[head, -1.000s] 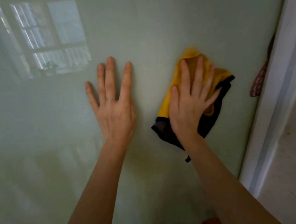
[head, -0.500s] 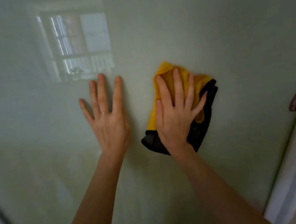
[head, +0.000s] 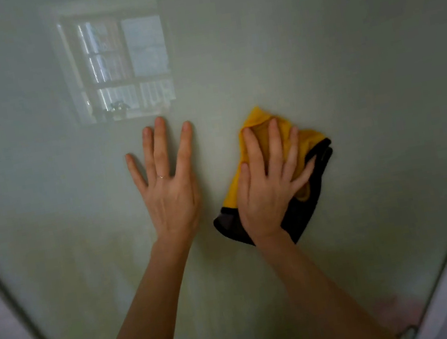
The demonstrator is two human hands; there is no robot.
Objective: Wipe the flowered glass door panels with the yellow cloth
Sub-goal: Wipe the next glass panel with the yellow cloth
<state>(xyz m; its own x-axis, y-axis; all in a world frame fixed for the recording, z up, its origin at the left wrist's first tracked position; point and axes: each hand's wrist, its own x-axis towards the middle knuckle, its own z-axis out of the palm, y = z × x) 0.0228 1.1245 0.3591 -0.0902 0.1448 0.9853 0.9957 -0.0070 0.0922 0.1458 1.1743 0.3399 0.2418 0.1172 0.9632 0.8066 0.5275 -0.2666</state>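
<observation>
Cloth (head: 256, 119) apparently well inside panel (head: 346, 62) edges

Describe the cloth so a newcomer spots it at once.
On the pale green glass panel, below and right of the reflected window, the right hand presses the cloth flat. It is bright yellow with a dark edge; the left hand beside it presses bare glass.

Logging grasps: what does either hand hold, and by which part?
Nothing gripped: right hand presses on the middle of the yellow, black-edged cloth against the pale glass door panel; left hand lies bare on it.
</observation>
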